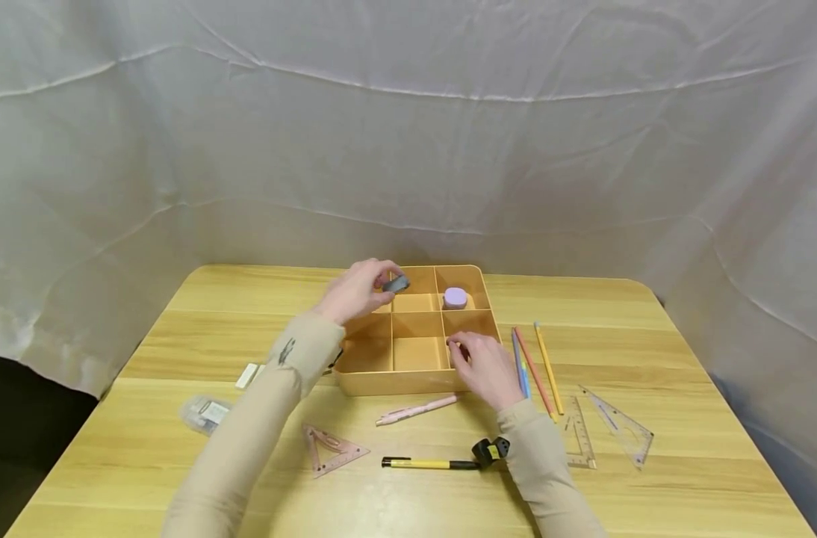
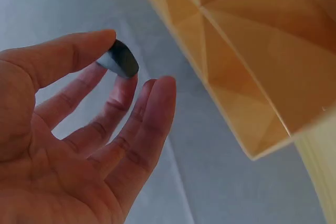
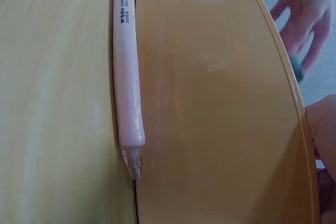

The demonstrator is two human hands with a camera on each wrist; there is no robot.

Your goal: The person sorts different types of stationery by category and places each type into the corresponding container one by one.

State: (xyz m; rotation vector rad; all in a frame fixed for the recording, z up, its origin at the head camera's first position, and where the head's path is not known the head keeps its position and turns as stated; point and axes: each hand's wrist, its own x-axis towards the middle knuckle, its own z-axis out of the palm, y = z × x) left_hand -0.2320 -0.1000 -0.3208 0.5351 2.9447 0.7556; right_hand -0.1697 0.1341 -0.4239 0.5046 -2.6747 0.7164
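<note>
Stowing seems underway: the left hand [image 1: 356, 291] pinches a grey object [image 1: 397, 284] over the divided box [image 1: 395, 383], likely needing lowering and release; whether the right hand [image 1: 487, 368] grips anything, I cannot tell.

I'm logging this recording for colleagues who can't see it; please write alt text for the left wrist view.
A left hand pinches a small dark gray object between thumb and fingers. At the right of the frame is a tan box with compartments; grayish cloth fills the background.

Room above front middle compartment [image 1: 418, 353]; right grip [image 1: 487, 368] seemingly blocks front right compartment [image 1: 472, 322].
</note>
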